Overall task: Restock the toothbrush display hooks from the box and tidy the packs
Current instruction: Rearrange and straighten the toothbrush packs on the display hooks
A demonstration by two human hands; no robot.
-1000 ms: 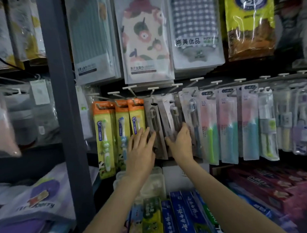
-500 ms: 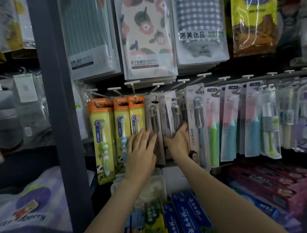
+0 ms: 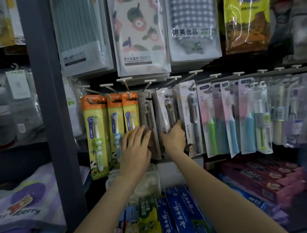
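Observation:
Toothbrush packs hang in a row on white display hooks (image 3: 148, 82). My left hand (image 3: 135, 148) lies flat with straight fingers on the brown toothbrush packs (image 3: 147, 114), beside the yellow children's toothbrush packs (image 3: 97, 134). My right hand (image 3: 174, 139) holds the lower part of the grey-white toothbrush packs (image 3: 166, 108), thumb on the left edge and fingers behind them. To its right hangs a white pack with a grey brush (image 3: 191, 114), then pink and teal packs (image 3: 228, 118). No box is in view.
Bagged towels (image 3: 140, 34) hang above the hooks. Toothpaste cartons (image 3: 178, 215) fill the shelf below my forearms, with red cartons (image 3: 257, 178) to the right. A grey steel upright (image 3: 48, 103) stands at the left, and folded cloth goods (image 3: 21, 206) lie beyond it.
Both hands stay on the same packs. My left hand's fingers have slid slightly right onto the brown packs. The view has shifted a little closer and to the left.

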